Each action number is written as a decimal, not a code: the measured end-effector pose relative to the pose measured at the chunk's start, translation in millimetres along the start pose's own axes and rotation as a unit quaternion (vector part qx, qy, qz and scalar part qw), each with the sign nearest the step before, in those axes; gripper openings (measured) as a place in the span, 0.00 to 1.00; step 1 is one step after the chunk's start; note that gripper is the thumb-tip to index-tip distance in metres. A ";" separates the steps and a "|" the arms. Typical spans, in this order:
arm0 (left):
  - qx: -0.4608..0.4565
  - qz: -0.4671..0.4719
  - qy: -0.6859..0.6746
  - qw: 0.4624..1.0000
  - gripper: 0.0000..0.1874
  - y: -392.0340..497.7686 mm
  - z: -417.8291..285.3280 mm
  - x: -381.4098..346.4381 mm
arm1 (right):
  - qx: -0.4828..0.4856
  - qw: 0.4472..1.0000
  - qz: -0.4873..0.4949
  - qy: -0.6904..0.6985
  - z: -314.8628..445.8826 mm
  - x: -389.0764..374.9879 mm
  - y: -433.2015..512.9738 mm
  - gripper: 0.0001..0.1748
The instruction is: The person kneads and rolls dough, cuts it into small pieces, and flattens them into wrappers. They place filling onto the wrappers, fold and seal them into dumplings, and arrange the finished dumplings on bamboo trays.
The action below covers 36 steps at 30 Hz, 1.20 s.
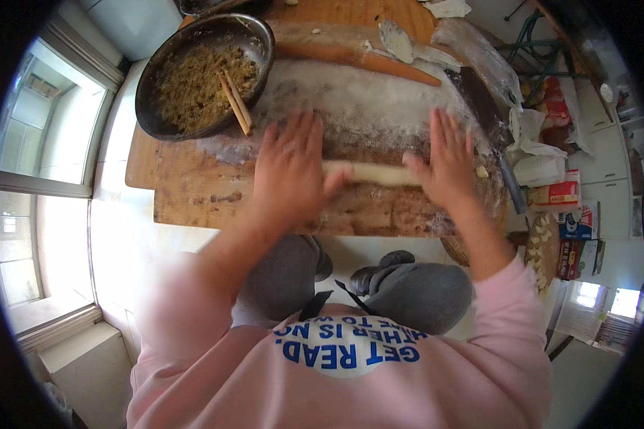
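A pale rope of dough lies crosswise on a floured wooden board. My left hand rests palm down over its left end, fingers stretched forward and slightly spread. Over the right end, my right hand is also flat with its fingers extended; the thumb touches the dough. Both hands are blurred, and neither grips anything. The rope's two ends are hidden under them. White flour coats the board beyond the hands.
A dark bowl of chopped filling with wooden chopsticks stands back left. Behind the flour lie a rolling pin and a floury spoon. A cleaver lies along the right edge. Dumplings sit on a round tray at lower right.
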<state>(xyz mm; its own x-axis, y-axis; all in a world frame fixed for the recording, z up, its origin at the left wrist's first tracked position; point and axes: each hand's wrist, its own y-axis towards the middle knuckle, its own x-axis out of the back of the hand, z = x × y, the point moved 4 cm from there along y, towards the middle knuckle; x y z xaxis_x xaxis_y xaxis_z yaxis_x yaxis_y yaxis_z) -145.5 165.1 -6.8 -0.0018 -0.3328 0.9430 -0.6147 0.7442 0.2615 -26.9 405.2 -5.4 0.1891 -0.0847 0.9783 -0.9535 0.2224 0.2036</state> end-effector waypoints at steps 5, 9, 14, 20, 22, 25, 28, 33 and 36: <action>0.007 -0.059 0.041 0.997 0.45 29.6 13.3 -5.0 | -0.067 0.997 -0.031 0.014 -19.3 -9.9 32.3 0.51; -0.036 0.010 0.030 0.999 0.47 -30.3 0.8 15.1 | -0.004 1.000 0.001 -0.009 2.0 8.3 -20.2 0.55; -0.039 0.047 -0.029 0.998 0.48 -79.4 -5.9 34.0 | 0.042 0.998 0.034 0.029 13.8 19.6 -65.1 0.59; 0.033 0.033 0.055 0.997 0.50 -7.5 24.5 13.7 | -0.041 0.999 0.023 0.011 -17.5 1.2 2.8 0.55; 0.041 0.033 0.100 0.994 0.53 4.4 19.8 14.7 | -0.037 0.998 0.049 -0.021 -12.6 7.7 14.3 0.55; -0.096 -0.014 0.040 0.994 0.53 12.9 -27.5 13.4 | -0.035 0.995 0.074 0.059 20.2 17.4 30.7 0.55; -0.099 -0.004 0.008 0.995 0.54 24.3 -64.4 3.3 | -0.002 0.982 0.038 0.187 83.4 9.7 43.8 0.56; -0.115 0.053 -0.057 0.990 0.56 -32.2 -72.8 16.1 | 0.061 0.990 -0.057 0.109 108.1 23.1 -19.0 0.57; -0.132 0.119 -0.087 0.980 0.64 -64.5 -66.7 17.7 | 0.061 0.990 -0.041 0.123 110.1 27.1 -50.4 0.55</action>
<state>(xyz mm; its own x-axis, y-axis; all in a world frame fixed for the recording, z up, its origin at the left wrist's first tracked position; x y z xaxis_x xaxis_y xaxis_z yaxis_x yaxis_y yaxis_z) -53.3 149.9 6.8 -0.2690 -0.2075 0.9405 -0.3545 0.9293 0.1036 0.4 284.7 6.6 0.3037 0.1459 0.9415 -0.9512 0.1035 0.2908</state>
